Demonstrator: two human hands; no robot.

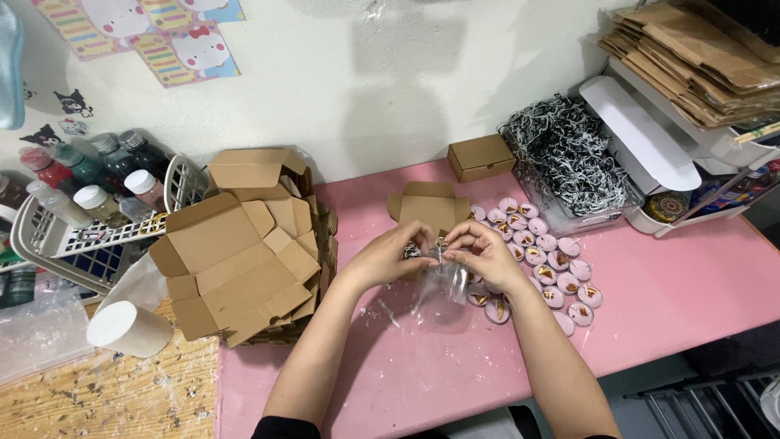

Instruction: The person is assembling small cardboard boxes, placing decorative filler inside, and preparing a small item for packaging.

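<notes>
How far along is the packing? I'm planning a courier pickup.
One closed small box stands by the wall. The left hand and right hand hold a clear bag at its mouth. An open box, many pink round pieces and flat unfolded boxes remain.

My pink tabletop [666, 293] carries a spread of round pink discs [543, 258] near its middle. An open small cardboard box [428, 206] lies just behind them, with a closed little box [481, 157] against the wall. To my left sits a stack of flattened cardboard boxes [244, 252]; to my right, a clear bin of black-and-white shredded paper [565, 158].
</notes>
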